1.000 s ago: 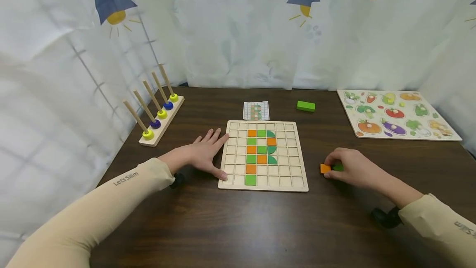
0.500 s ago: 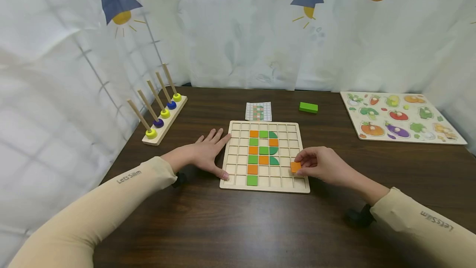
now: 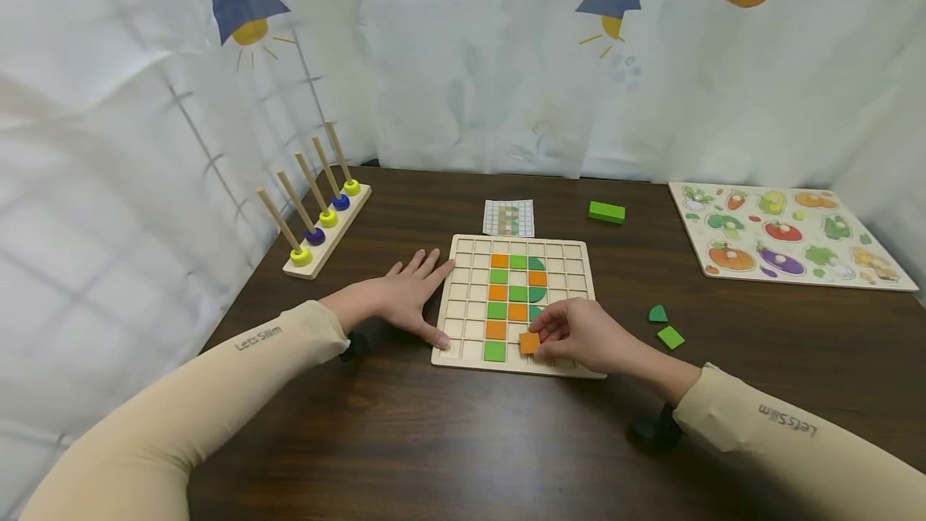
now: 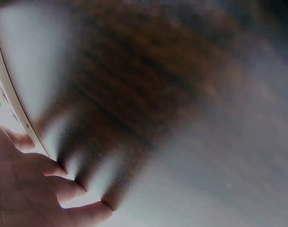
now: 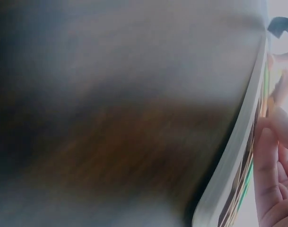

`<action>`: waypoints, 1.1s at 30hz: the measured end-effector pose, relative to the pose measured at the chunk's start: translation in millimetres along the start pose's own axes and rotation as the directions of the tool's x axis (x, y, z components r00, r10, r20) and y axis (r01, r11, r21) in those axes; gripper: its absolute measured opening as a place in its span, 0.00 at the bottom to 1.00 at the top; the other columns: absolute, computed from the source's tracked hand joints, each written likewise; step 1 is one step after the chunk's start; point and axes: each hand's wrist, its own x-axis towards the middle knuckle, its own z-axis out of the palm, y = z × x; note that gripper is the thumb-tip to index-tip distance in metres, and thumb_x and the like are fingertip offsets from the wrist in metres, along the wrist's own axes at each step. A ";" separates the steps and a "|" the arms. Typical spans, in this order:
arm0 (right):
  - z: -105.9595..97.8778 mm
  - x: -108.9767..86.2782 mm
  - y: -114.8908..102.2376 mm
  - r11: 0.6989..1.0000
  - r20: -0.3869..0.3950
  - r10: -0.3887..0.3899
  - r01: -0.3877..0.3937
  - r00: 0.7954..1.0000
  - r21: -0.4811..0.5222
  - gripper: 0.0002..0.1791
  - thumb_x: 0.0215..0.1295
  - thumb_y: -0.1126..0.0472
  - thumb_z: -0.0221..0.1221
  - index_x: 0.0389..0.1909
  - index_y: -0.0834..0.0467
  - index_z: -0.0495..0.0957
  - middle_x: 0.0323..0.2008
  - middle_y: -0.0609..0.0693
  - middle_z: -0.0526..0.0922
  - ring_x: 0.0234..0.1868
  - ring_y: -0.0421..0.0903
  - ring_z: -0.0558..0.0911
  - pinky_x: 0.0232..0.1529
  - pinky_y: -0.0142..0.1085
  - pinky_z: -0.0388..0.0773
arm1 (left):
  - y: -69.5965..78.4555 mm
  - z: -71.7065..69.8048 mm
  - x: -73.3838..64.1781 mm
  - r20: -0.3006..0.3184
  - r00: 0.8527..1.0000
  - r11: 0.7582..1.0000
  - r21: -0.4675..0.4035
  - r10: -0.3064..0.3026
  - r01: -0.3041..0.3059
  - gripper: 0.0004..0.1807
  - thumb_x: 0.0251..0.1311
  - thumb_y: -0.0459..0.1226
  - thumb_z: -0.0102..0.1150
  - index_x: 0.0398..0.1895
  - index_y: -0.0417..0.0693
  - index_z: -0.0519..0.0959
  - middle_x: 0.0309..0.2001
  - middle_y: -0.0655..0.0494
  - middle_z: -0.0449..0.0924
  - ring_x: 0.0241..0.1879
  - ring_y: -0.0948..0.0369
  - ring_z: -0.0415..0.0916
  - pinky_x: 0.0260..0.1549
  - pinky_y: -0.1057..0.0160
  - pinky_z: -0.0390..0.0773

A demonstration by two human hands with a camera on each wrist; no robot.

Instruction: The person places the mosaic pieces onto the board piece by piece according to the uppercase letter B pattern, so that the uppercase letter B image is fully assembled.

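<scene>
A wooden grid board [image 3: 460,308] lies mid-table, with orange and green square tiles and dark green curved tiles set in its cells. My right hand [image 3: 587,336] pinches an orange square tile [image 3: 530,343] between thumb and fingertips, low over the board's lower rows. The hand covers part of the right-hand cells. My left hand [image 3: 407,296] lies with fingers spread at the board's left edge, thumb on its lower left corner. In the left wrist view the fingers [image 4: 68,189] stretch out beside the board's rim [image 4: 21,113].
A green square tile [image 3: 670,337] and a dark green curved tile [image 3: 657,313] lie right of the board. Behind it are a pattern card [image 3: 509,219] and a green block [image 3: 606,212]. A peg stand [image 3: 334,233] stands left, a vegetable puzzle [image 3: 788,235] right.
My right hand has carried the orange tile leftward from the table on the right to over the board, uncovering the two green tiles there. The left hand stays at the board's edge.
</scene>
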 end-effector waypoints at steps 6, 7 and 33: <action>8.8 1.6 -5.0 0.997 0.010 -0.049 0.049 0.999 -0.062 0.10 0.58 0.63 0.74 0.39 0.60 0.85 0.29 0.45 0.83 0.30 0.36 0.80 0.36 0.28 0.80 | 0.9 0.1 0.4 0.000 1.000 1.000 0.000 0.003 -0.003 0.73 0.48 0.70 0.69 0.84 0.50 0.33 0.83 0.38 0.25 0.82 0.38 0.25 0.74 0.29 0.40; 10.5 1.7 -5.8 0.996 0.006 -0.056 0.056 0.998 -0.076 0.10 0.57 0.63 0.74 0.38 0.60 0.85 0.28 0.44 0.83 0.30 0.35 0.79 0.36 0.27 0.79 | 0.8 0.1 0.5 0.001 1.000 1.000 -0.001 0.002 -0.002 0.73 0.48 0.70 0.69 0.84 0.50 0.33 0.83 0.38 0.25 0.82 0.38 0.25 0.74 0.29 0.40; 24.1 -0.6 -14.6 0.969 -0.081 -0.103 0.082 0.991 -0.232 0.05 0.60 0.63 0.72 0.35 0.59 0.88 0.26 0.41 0.85 0.28 0.32 0.77 0.33 0.28 0.76 | 0.7 -0.4 0.8 0.003 1.000 1.000 -0.005 -0.011 0.011 0.73 0.49 0.70 0.69 0.84 0.50 0.34 0.83 0.39 0.25 0.82 0.39 0.24 0.75 0.30 0.39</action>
